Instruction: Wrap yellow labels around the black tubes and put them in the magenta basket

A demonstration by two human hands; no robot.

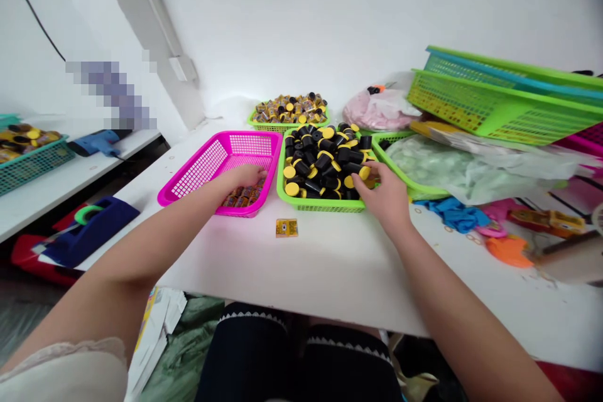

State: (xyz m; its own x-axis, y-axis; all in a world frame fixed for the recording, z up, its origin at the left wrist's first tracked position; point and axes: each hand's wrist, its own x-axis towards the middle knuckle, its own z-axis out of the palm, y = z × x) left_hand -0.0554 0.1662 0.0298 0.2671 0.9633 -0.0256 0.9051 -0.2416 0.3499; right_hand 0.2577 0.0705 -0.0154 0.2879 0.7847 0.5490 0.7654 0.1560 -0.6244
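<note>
Green basket point(330, 205): heaped black-and-yellow caps point(325, 160), mixed angles. Left of it: pink basket point(193, 169), orange-brown pieces point(241, 198) inside, near side. Yellow piece point(287, 228) lies before green basket's left corner.

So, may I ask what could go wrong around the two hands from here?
The black-and-yellow pieces are heaped in the front green basket, so the right hand at its edge could knock one out. The small yellow item lies loose on the table between the arms and might be brushed aside. At the right, the basket stack looks tilted above plastic bags, so it could perhaps slip if bumped.
</note>
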